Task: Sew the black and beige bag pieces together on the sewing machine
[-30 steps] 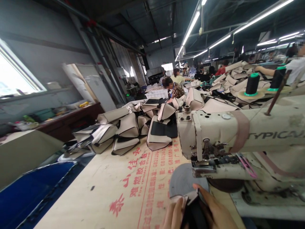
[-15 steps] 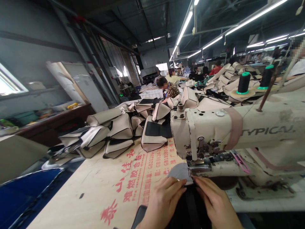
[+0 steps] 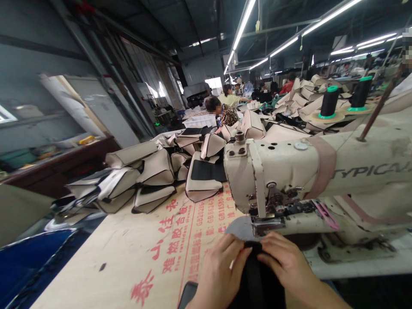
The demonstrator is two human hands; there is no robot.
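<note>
Reckoned as a clock face from the middle of the view, the pale sewing machine [image 3: 277, 167] stands at three o'clock. The plywood tabletop [image 3: 80, 274], printed in red, spreads from six to eight o'clock, with a blue bin [image 3: 35, 257] beyond its edge at eight. A heap of beige pieces [image 3: 157, 167] with black edging lies toward nine o'clock, on the tabletop's far part.

The black piece [image 3: 259, 285] is at five o'clock, hanging down from both hands, its gathered top edge just below the machine's working end. The left hand [image 3: 222, 264], near six o'clock, has thumb and fingers pinched together on that edge from its left side. The right hand [image 3: 288, 259], between four and five, clamps the same edge from its right. The two sets of fingertips sit just beside each other, a short dark fold showing between them. Whether the piece touches the machine, I cannot tell.

At eleven o'clock from the fold lies a grey disc [image 3: 240, 227], partly hidden by the left fingers. Two black thread spools [image 3: 328, 103] stand at two o'clock. Smallest is a pink clip [image 3: 326, 215] on the machine, toward four.
</note>
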